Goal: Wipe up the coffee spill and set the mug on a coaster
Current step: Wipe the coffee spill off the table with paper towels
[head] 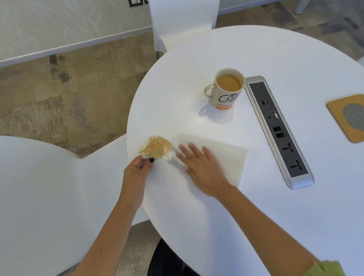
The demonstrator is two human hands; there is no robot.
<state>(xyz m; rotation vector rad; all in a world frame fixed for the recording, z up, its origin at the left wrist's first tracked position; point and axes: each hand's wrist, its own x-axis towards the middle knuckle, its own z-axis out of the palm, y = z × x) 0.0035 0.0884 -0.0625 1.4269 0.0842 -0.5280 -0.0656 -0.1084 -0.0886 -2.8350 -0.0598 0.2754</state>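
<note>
A cream mug (225, 89) full of milky coffee stands on the round white table (257, 208), left of the socket strip. A wooden coaster (355, 118) with a round mesh centre lies at the table's right edge, far from the mug. My left hand (138, 171) pinches a crumpled, coffee-stained tissue (156, 149) near the table's left rim. My right hand (200, 167) lies flat, fingers spread, on a clean white napkin (225, 156) spread on the table. No wet coffee shows on the tabletop.
A grey socket strip (278, 131) is set into the table between mug and coaster. A white chair (184, 14) stands beyond the far edge, another white chair (35, 204) at the left. Patterned carpet (45, 104) covers the floor.
</note>
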